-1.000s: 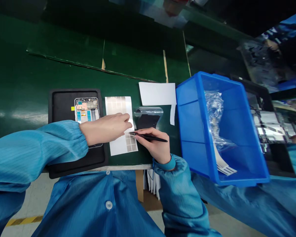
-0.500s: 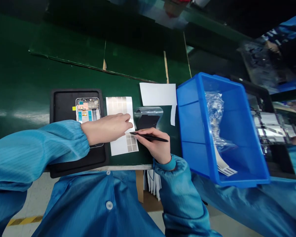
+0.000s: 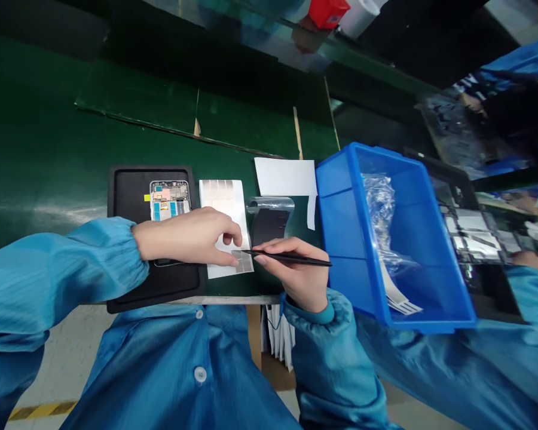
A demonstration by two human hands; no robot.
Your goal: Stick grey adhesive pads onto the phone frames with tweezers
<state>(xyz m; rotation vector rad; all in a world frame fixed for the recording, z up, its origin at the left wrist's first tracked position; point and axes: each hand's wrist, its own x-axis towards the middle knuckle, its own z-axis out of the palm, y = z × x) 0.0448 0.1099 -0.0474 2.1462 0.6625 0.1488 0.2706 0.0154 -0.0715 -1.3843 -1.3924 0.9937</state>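
Tool [image 3: 311, 261] matt. Sheet [image 3: 234, 208] smooth paper, squares [image 3: 244, 263] dull metallic. Left tray [image 3: 130, 197] matt plastic. Right bin [image 3: 344, 239] smooth plastic; bag [image 3: 379, 206] inside crinkled, glossy film. Bench [image 3: 94, 152] glossy.

Blue bin [image 3: 343, 239]: on the right of the desk [image 3: 49, 167], its open top facing up
In the bin: a crumpled clear plastic bag [image 3: 379, 206], with white strips [image 3: 399, 298] near its lower end
White paper [image 3: 287, 176]: flat, just left of the bin, a narrow white strip [image 3: 312, 212] running down from its right end
Far edge: a red container [image 3: 327, 12] beside a white one [image 3: 358, 18], both cut off
Beyond the bin: shiny, blurred pieces [image 3: 475, 239]; a co-worker's blue sleeve [image 3: 531, 292]
Floor [image 3: 80, 340]: pale, with yellow-and-black tape [image 3: 42, 411]
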